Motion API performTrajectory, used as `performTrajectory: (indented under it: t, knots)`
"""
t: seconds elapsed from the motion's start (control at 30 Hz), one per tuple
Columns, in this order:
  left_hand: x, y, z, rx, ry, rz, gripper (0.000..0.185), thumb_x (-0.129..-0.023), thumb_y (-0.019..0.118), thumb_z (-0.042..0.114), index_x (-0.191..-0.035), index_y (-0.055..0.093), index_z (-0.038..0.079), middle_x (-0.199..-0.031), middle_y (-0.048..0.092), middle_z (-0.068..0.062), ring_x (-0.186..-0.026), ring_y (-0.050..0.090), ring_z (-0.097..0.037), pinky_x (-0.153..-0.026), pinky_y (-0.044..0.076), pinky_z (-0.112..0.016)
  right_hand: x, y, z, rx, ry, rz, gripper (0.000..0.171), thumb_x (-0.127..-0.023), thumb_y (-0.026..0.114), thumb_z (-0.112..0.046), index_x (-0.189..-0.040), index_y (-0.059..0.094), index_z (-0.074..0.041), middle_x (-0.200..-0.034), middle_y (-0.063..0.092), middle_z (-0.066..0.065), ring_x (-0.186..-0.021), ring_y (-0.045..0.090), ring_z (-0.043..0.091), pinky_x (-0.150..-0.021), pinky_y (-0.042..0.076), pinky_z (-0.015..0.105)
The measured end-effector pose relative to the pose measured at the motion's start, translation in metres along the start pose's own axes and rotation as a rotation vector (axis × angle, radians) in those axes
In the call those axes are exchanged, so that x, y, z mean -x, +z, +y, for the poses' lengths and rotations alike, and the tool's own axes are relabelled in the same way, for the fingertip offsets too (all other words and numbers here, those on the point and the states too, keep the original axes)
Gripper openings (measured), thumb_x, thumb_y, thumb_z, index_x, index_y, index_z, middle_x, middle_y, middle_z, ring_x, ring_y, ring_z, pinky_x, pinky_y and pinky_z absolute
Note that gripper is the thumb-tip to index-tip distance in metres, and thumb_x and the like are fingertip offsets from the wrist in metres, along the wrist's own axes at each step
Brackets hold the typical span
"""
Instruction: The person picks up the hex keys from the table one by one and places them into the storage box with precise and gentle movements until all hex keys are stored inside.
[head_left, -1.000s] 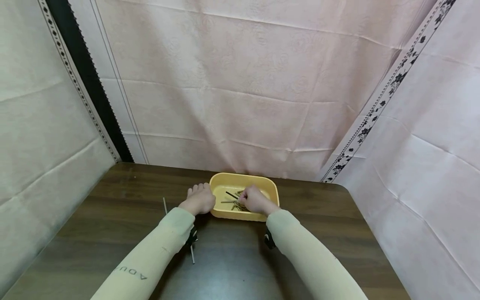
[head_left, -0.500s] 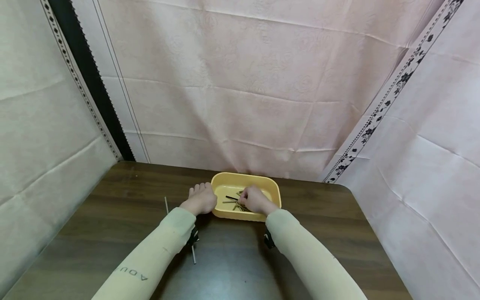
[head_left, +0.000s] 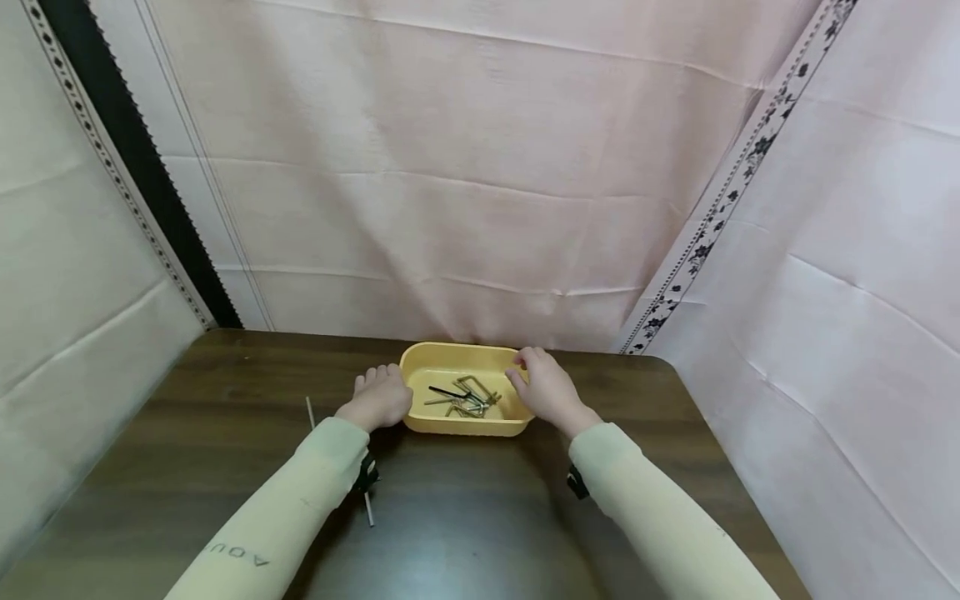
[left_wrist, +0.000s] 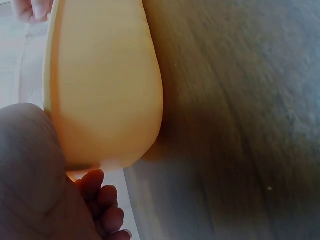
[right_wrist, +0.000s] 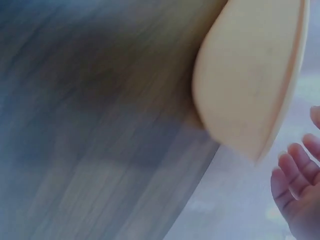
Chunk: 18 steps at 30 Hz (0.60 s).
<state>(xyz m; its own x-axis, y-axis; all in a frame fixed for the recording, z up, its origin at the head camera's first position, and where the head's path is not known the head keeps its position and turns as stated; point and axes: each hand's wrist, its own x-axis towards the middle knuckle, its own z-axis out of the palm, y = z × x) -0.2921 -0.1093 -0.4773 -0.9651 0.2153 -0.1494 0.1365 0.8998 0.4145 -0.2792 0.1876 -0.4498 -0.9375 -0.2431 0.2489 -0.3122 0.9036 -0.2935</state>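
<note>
A yellow plastic tray (head_left: 457, 427) stands near the table's far edge. Bent metal hex keys (head_left: 474, 398), brass and silver with a black one, lie in a loose pile inside it. My left hand (head_left: 379, 397) grips the tray's left end; in the left wrist view its fingers (left_wrist: 107, 195) curl round that end. At the opposite end, my right hand (head_left: 551, 389) hovers beside the right rim, fingers spread and loosely bent. Nothing shows between them. The right wrist view has these fingers (right_wrist: 295, 175) apart from the tray wall (right_wrist: 250, 75).
A thin grey rod (head_left: 369, 508) lies on the dark wooden table (head_left: 450, 517), partly hidden under my left forearm. Pale cloth (head_left: 450, 208) hangs close behind the table and along both sides.
My right hand has come up out of the hex key pile and moved right to the tray's rim, its fingers spreading. The left hand keeps its grip on the tray.
</note>
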Motion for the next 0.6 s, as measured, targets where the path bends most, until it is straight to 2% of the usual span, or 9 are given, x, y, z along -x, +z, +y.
performTrajectory:
  t: [0.17, 0.3, 0.4, 0.47, 0.6]
  knots:
    - [0.004, 0.001, -0.010, -0.034, 0.038, 0.051, 0.039, -0.102, 0.035, 0.033, -0.118, 0.046, -0.001, -0.106, 0.045, -0.016, -0.096, 0.036, -0.034, -0.085, 0.027, -0.048, 0.007, -0.001, 0.012, 0.123, -0.002, 0.021, 0.043, -0.097, 0.055, -0.041, -0.119, 0.056, -0.004, -0.107, 0.055, 0.010, -0.096, 0.056, 0.027, -0.080, 0.047, 0.042]
    - [0.016, -0.003, -0.018, -0.004, 0.068, 0.106, 0.049, -0.102, 0.032, 0.049, -0.106, 0.050, 0.004, -0.098, 0.047, -0.012, -0.090, 0.040, -0.032, -0.081, 0.029, -0.047, 0.008, 0.004, 0.018, 0.171, 0.016, 0.004, 0.046, -0.095, 0.055, -0.044, -0.116, 0.056, -0.003, -0.102, 0.054, 0.011, -0.091, 0.055, 0.028, -0.079, 0.046, 0.044]
    - [0.030, -0.011, -0.021, 0.023, 0.127, 0.144, 0.050, -0.100, 0.035, 0.054, -0.101, 0.051, 0.007, -0.094, 0.048, -0.009, -0.088, 0.042, -0.029, -0.079, 0.030, -0.046, 0.008, 0.005, 0.022, 0.189, 0.037, -0.018, 0.048, -0.095, 0.053, -0.048, -0.113, 0.055, -0.004, -0.097, 0.052, 0.009, -0.086, 0.054, 0.027, -0.077, 0.046, 0.043]
    - [0.042, -0.017, -0.021, 0.025, 0.182, 0.161, 0.048, -0.099, 0.040, 0.053, -0.105, 0.052, 0.007, -0.097, 0.050, -0.008, -0.092, 0.045, -0.028, -0.081, 0.032, -0.046, 0.009, 0.006, 0.024, 0.197, 0.050, -0.037, 0.050, -0.095, 0.051, -0.051, -0.110, 0.054, -0.004, -0.094, 0.051, 0.009, -0.084, 0.054, 0.026, -0.075, 0.045, 0.043]
    - [0.072, -0.025, -0.025, 0.028, 0.288, 0.154, 0.044, -0.097, 0.049, 0.052, -0.110, 0.053, 0.010, -0.105, 0.053, -0.006, -0.101, 0.050, -0.026, -0.088, 0.037, -0.047, 0.012, 0.006, 0.029, 0.210, 0.062, -0.061, 0.053, -0.094, 0.048, -0.055, -0.106, 0.053, -0.004, -0.092, 0.049, 0.009, -0.080, 0.053, 0.026, -0.073, 0.045, 0.043]
